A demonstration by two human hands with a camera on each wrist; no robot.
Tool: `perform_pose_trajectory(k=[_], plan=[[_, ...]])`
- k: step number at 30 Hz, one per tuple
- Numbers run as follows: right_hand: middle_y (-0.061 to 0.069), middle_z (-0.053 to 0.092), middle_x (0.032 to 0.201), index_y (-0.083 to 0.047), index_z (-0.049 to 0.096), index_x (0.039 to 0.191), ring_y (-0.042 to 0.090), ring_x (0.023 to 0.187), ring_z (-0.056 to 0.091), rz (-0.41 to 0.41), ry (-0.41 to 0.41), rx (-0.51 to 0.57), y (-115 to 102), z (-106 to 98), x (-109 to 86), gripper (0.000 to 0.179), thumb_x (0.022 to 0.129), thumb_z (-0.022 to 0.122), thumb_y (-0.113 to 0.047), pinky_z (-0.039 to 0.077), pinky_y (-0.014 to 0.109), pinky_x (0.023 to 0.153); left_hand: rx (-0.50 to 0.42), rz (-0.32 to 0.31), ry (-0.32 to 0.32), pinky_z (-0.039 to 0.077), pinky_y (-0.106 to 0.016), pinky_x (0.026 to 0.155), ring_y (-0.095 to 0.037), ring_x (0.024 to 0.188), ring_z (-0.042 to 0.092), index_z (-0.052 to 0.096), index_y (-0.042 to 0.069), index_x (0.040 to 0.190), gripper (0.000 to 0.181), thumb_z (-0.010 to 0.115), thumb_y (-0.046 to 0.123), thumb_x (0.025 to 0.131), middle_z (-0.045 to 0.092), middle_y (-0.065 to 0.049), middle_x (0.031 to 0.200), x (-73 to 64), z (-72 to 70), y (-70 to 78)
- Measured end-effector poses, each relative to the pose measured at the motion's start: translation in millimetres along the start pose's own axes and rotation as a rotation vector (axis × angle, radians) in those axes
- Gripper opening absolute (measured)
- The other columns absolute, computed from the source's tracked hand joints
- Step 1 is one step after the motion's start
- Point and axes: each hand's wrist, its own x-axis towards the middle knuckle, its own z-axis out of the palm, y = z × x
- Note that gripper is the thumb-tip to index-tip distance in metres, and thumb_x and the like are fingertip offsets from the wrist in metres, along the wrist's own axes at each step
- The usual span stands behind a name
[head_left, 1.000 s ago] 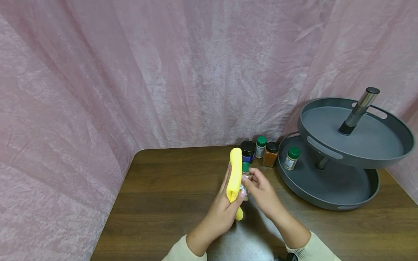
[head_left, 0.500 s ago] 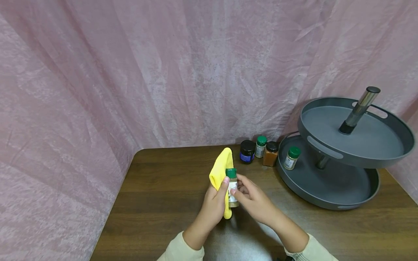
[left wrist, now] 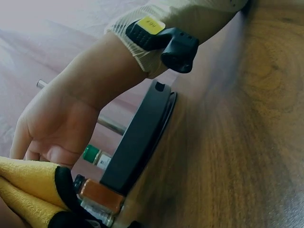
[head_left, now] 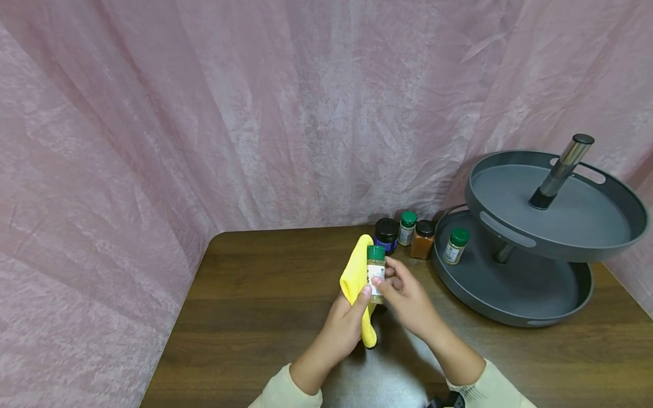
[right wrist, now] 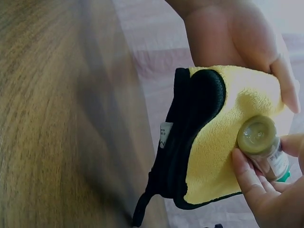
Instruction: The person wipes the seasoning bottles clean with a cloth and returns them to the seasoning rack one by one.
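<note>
My left hand [head_left: 339,328] holds a folded yellow cleaning cloth [head_left: 354,275], its thumb lying on the near side. In the right wrist view the cloth [right wrist: 218,147] shows black edging and a hanging loop. My right hand [head_left: 410,300] pinches a green-capped spice jar [head_left: 376,260] between thumb and fingers, above the table. The jar stands cap up with its white label showing, and its side lies against the cloth. Its base [right wrist: 259,135] faces the right wrist camera. In the left wrist view the cloth [left wrist: 28,185] hides most of the left hand.
Behind the hands stand a black-lidded dark jar [head_left: 386,231], a green-capped jar [head_left: 407,228] and an orange-brown spice jar [head_left: 422,241]. To the right is a grey two-tier turntable [head_left: 515,300], with another green-capped jar [head_left: 456,246] on its lower tier. A pink curtain [head_left: 306,113] hangs behind.
The cloth, first largely covering the jar, has swung away so the jar's label shows. Both hands shifted left with jar and cloth, then back to the right and slightly farther from me.
</note>
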Motion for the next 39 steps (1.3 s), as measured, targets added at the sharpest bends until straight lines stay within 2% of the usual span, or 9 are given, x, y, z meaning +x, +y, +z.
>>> perform_pose_trajectory(k=[4,10,15,19,21,24,27,34,39], plan=[[0.02,0.056,0.121,-0.006,0.043,0.146,0.016,0.099,0.063,0.021,0.005,0.004,1,0,0.4,0.052,0.101,0.063,-0.022,0.055,0.023,0.081,-0.029,-0.003,0.003,0.049,-0.032,0.095,-0.019,0.106,0.059,0.052,0.003,0.134,0.041,0.042,0.034,0.109,0.062,-0.013,0.12,-0.1,1.8,-0.7],[0.019,0.059,0.12,-0.004,0.045,0.141,0.018,0.098,0.064,0.039,-0.018,-0.03,3,6,-2.7,0.051,0.097,0.068,-0.017,0.055,0.023,0.079,-0.055,-0.029,0.071,0.052,-0.026,0.086,-0.012,0.095,0.061,0.054,0.001,0.131,0.044,0.042,0.037,0.109,0.065,-0.014,0.113,2.0,-0.1,-2.9],[0.018,0.061,0.117,-0.008,0.048,0.139,0.021,0.096,0.065,0.011,-0.092,-0.066,4,11,-6.2,0.05,0.096,0.07,-0.021,0.057,0.024,0.078,-0.061,-0.056,0.138,0.053,-0.027,0.081,-0.013,0.091,0.063,0.054,0.002,0.129,0.048,0.042,0.043,0.108,0.066,-0.015,0.109,3.9,-4.8,-3.3],[0.016,0.061,0.119,-0.011,0.047,0.144,0.023,0.1,0.065,-0.01,-0.146,-0.093,3,13,-8.1,0.052,0.098,0.068,-0.025,0.057,0.025,0.083,-0.088,-0.061,0.188,0.054,-0.028,0.081,-0.014,0.09,0.064,0.053,0.001,0.13,0.05,0.042,0.044,0.108,0.065,-0.017,0.108,5.6,-8.8,-2.8],[0.016,0.06,0.121,-0.009,0.044,0.147,0.024,0.104,0.065,-0.022,-0.161,-0.099,2,13,-8.8,0.054,0.1,0.065,-0.025,0.057,0.025,0.086,-0.101,-0.06,0.2,0.054,-0.028,0.081,-0.015,0.09,0.064,0.053,0.0,0.131,0.051,0.042,0.044,0.108,0.065,-0.017,0.108,6.1,-9.9,-2.1],[0.018,0.059,0.123,-0.004,0.04,0.151,0.025,0.107,0.064,-0.034,-0.167,-0.091,2,12,-9.0,0.058,0.101,0.064,-0.022,0.056,0.025,0.089,-0.111,-0.056,0.2,0.053,-0.028,0.081,-0.016,0.09,0.064,0.054,-0.001,0.13,0.05,0.043,0.043,0.108,0.066,-0.018,0.108,6.6,-10.0,-1.4],[0.02,0.06,0.122,-0.002,0.04,0.15,0.025,0.107,0.064,-0.048,-0.136,-0.094,2,11,-7.9,0.059,0.1,0.064,-0.02,0.056,0.025,0.089,-0.107,-0.061,0.187,0.053,-0.027,0.08,-0.015,0.089,0.064,0.056,-0.001,0.128,0.049,0.043,0.041,0.108,0.067,-0.019,0.107,6.7,-8.8,-0.7],[0.018,0.059,0.122,-0.007,0.039,0.151,0.025,0.107,0.064,-0.023,-0.006,-0.076,1,5,-2.8,0.06,0.099,0.067,-0.02,0.055,0.023,0.087,-0.105,-0.047,0.103,0.051,-0.03,0.087,-0.014,0.094,0.061,0.055,-0.002,0.129,0.045,0.044,0.037,0.109,0.066,-0.018,0.111,4.8,-2.2,-0.6],[0.02,0.059,0.121,-0.01,0.035,0.154,0.024,0.104,0.065,-0.031,0.015,-0.017,2,2,-0.7,0.064,0.099,0.067,-0.018,0.055,0.021,0.084,-0.116,-0.038,0.084,0.051,-0.031,0.091,-0.017,0.1,0.061,0.054,-0.002,0.131,0.045,0.044,0.036,0.109,0.066,-0.017,0.115,2.4,2.9,-1.5]])
